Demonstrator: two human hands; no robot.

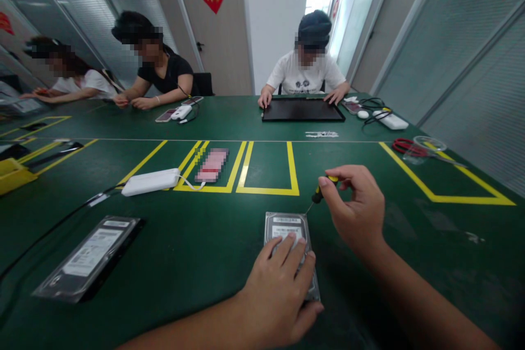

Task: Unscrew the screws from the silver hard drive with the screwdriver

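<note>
A silver hard drive (pixel 286 221) with white labels lies flat on the green table (pixel 184 240). Over its middle and near part rests my left hand (pixel 281 287), its fingers spread and the thumb at the drive's near right edge. My right hand (pixel 359 205) pinches a small black and yellow screwdriver (pixel 318 195) between thumb and fingers. The screwdriver slants down to the left, with its tip at the drive's far right corner. Another hard drive (pixel 92 254), in a clear bag, lies to the left.
A white power bank (pixel 151 181) with cables and a pink phone (pixel 212 165) lie beyond the bagged drive. Red-handled scissors (pixel 410 147) lie at the right. Opposite, a person handles a black panel (pixel 303 110). Two more people sit at the far left.
</note>
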